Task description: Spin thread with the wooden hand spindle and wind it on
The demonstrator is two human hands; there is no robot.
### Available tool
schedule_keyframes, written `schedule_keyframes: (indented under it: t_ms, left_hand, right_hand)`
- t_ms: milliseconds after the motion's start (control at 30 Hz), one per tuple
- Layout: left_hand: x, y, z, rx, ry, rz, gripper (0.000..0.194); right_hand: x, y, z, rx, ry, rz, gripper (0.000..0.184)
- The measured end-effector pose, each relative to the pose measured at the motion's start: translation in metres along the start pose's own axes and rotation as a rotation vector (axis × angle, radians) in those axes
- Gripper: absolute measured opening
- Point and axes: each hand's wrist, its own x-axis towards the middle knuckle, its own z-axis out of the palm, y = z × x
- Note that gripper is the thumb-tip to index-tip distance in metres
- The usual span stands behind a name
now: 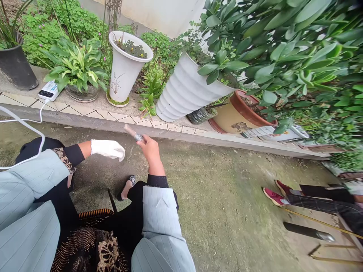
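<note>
My right hand (151,148) is bare and closed around a short light-brown stick (129,130) that has a coil of thin silvery wire (138,138) wound on it. The stick's free end points up and left and is a little blurred. To its left, my left hand (107,149) wears a white glove, with its fingers together and curled at the tips. Whatever they pinch is too small to make out. A faint thin curved strand shows between the two hands, over the concrete ground.
Along the tiled ledge (76,110) stand a white flowerpot (124,71), a ribbed white planter (187,88) and a tan pot with a red rim (236,113). A white device (48,90) with a cable lies at left. Another person's red shoes (273,196) are at right.
</note>
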Motion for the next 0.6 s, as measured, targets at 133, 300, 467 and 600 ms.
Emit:
schedule_keyframes:
  t_ms: [133, 300, 467, 600]
  left_hand:
    - [-0.003, 0.009, -0.008, 0.156, 0.146, 0.017, 0.023]
    - [-0.003, 0.01, -0.01, 0.144, 0.196, 0.017, 0.022]
    - [0.002, 0.002, -0.007, -0.096, 0.314, 0.018, 0.032]
    - [0.006, -0.001, -0.002, -0.134, 0.205, 0.04, 0.036]
  right_hand:
    - [-0.009, -0.005, -0.006, -0.382, -0.391, -0.086, 0.024]
    - [-0.022, -0.008, -0.02, -0.003, -1.067, -0.24, 0.027]
    - [-0.027, -0.006, -0.034, 0.734, -0.48, -0.237, 0.059]
    - [-0.017, -0.008, -0.021, 0.886, -0.141, -0.167, 0.056]
